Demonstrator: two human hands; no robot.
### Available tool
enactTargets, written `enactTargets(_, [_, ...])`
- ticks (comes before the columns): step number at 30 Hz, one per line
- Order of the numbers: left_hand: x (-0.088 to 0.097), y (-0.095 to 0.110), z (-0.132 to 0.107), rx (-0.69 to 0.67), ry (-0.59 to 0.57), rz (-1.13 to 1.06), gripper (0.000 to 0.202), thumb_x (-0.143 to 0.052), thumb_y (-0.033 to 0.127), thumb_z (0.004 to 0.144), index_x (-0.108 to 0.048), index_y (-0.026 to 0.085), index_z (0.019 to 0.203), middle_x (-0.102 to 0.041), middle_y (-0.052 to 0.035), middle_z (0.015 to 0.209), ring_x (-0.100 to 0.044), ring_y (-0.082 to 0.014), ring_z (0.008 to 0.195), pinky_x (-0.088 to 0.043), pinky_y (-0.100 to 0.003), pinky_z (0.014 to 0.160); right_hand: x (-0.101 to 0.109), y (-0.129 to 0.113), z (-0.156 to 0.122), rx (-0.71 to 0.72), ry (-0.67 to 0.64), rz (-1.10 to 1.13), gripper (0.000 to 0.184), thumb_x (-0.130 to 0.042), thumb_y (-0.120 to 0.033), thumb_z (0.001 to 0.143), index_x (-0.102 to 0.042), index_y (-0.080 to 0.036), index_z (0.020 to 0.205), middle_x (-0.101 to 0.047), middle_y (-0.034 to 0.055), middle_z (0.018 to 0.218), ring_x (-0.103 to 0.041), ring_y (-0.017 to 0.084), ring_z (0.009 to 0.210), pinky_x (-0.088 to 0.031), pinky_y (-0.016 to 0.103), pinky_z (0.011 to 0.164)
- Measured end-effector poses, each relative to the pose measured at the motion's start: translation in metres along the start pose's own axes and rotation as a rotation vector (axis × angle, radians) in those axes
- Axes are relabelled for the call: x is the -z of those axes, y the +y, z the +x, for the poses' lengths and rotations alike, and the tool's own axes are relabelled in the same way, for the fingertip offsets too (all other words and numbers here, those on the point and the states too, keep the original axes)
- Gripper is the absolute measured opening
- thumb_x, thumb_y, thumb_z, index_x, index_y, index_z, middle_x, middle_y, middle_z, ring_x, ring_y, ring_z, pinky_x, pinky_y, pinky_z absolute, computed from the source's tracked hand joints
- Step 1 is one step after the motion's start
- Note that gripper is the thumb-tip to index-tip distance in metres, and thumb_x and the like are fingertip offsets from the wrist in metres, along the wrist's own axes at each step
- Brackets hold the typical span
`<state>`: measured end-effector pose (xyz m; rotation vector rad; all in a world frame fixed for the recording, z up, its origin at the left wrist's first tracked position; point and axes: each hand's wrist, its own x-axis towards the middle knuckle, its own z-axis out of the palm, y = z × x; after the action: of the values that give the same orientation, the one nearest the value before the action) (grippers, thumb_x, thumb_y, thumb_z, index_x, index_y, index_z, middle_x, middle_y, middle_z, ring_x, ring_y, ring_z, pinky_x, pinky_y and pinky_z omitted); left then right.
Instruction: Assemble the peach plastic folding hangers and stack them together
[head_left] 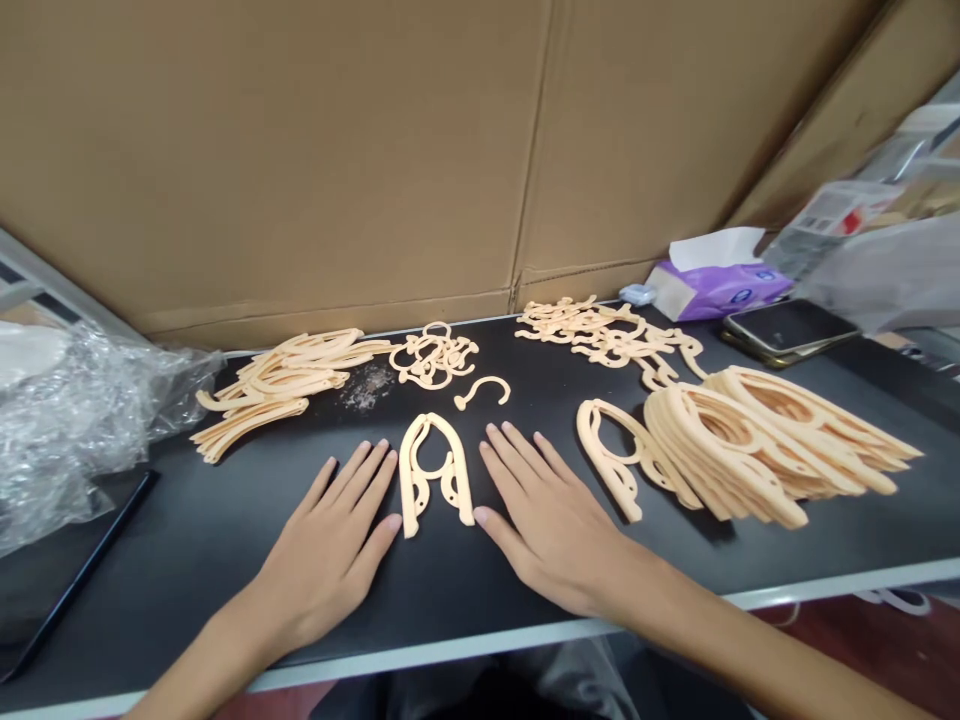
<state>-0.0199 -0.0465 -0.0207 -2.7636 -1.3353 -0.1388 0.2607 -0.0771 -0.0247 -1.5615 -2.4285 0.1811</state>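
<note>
Between my two hands lies a folded cream plastic hanger body without a hook, its arms pointing toward me. My left hand rests flat on the black tabletop, fingers stretched out, its thumb close to the hanger's left arm. On the other side my right hand is flat too, with its thumb tip at the end of the hanger's right arm; I cannot tell whether they touch. Just beyond the hanger is a single loose hook. Behind it sits a small heap of hooks.
Long curved hanger arms are piled at left, by crumpled clear plastic. At right are stacked folded hangers and a heap of small parts. A purple tissue pack and a phone lie behind. Cardboard walls the back.
</note>
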Motion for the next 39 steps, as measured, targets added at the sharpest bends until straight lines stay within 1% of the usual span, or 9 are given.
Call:
enactTargets(2, [-0.0043, 0.0053, -0.0086, 0.007, 0.003, 0.048, 0.065, -0.036, 0.041, 0.105, -0.013, 0.023, 0.163, -0.032, -0.0071, 0.165, -0.032, -0.03, 0.152, -0.032, -0.055, 0.121, 0.0001, -0.0007, 0.0005, 0.001, -0.026, -0.005, 0.065, -0.031, -0.044, 0.103, -0.04, -0.006, 0.155, -0.031, 0.0162, 0.163, -0.024, 0.031, 0.155, -0.025, 0.055, 0.126])
enactTargets(5, [-0.0076, 0.0089, -0.0099, 0.007, 0.005, 0.08, 0.065, -0.034, 0.04, 0.106, -0.01, 0.022, 0.164, -0.027, -0.0063, 0.166, -0.03, -0.0289, 0.153, -0.03, -0.054, 0.122, 0.0006, -0.0023, 0.0011, -0.004, -0.063, -0.016, 0.066, -0.029, -0.043, 0.103, -0.037, -0.004, 0.155, -0.027, 0.0165, 0.164, -0.022, 0.031, 0.155, -0.024, 0.056, 0.126])
enactTargets(8, [-0.0069, 0.01, -0.0071, 0.006, 0.009, 0.072, 0.064, -0.033, 0.04, 0.106, -0.014, 0.02, 0.163, -0.026, -0.007, 0.166, -0.03, -0.0288, 0.153, -0.03, -0.054, 0.122, 0.0, -0.0029, 0.0007, -0.007, -0.072, -0.028, 0.066, -0.03, -0.043, 0.103, -0.037, -0.004, 0.155, -0.026, 0.0171, 0.164, -0.021, 0.031, 0.155, -0.024, 0.056, 0.126])
enactTargets(11, [-0.0051, 0.0108, -0.0066, 0.02, 0.01, 0.054, 0.062, -0.032, 0.041, 0.106, -0.017, 0.021, 0.163, -0.027, -0.0066, 0.166, -0.03, -0.028, 0.153, -0.028, -0.052, 0.124, -0.0005, -0.0028, 0.0001, -0.006, -0.065, -0.036, 0.066, -0.03, -0.042, 0.103, -0.037, -0.004, 0.155, -0.026, 0.017, 0.164, -0.021, 0.03, 0.156, -0.023, 0.056, 0.126])
enactTargets(18, [-0.0042, 0.0117, -0.0076, 0.014, -0.008, 0.098, 0.062, -0.03, 0.04, 0.107, -0.017, 0.018, 0.163, -0.025, -0.0063, 0.167, -0.028, -0.0267, 0.154, -0.029, -0.052, 0.123, 0.0012, -0.0037, 0.0016, -0.01, -0.098, -0.057, 0.067, -0.029, -0.043, 0.103, -0.035, -0.003, 0.156, -0.024, 0.017, 0.165, -0.021, 0.031, 0.155, -0.023, 0.056, 0.126])
enactTargets(26, [-0.0046, 0.0122, -0.007, 0.018, 0.01, 0.109, 0.061, -0.03, 0.041, 0.107, -0.017, 0.019, 0.163, -0.028, -0.0047, 0.166, -0.029, -0.0254, 0.154, -0.027, -0.049, 0.125, 0.0016, -0.0035, 0.0012, 0.0, -0.086, -0.069, 0.066, -0.031, -0.042, 0.102, -0.036, -0.002, 0.155, -0.025, 0.0185, 0.164, -0.021, 0.032, 0.155, -0.024, 0.056, 0.125])
enactTargets(32, [-0.0041, 0.0117, -0.0076, 0.015, 0.002, 0.107, 0.06, -0.029, 0.041, 0.107, -0.017, 0.019, 0.162, -0.029, -0.0043, 0.166, -0.03, -0.0262, 0.153, -0.03, -0.051, 0.123, 0.0, -0.0034, 0.0005, 0.002, -0.065, -0.067, 0.066, -0.03, -0.043, 0.103, -0.037, -0.003, 0.155, -0.027, 0.0179, 0.164, -0.023, 0.031, 0.155, -0.025, 0.056, 0.125])
enactTargets(39, [-0.0047, 0.0118, -0.0068, 0.019, -0.024, 0.127, 0.06, -0.028, 0.041, 0.107, -0.019, 0.018, 0.162, -0.027, -0.004, 0.166, -0.028, -0.0262, 0.154, -0.031, -0.052, 0.122, -0.0007, -0.003, -0.0004, 0.001, -0.05, -0.05, 0.067, -0.027, -0.045, 0.104, -0.038, -0.003, 0.155, -0.027, 0.0176, 0.164, -0.023, 0.03, 0.155, -0.024, 0.054, 0.126])
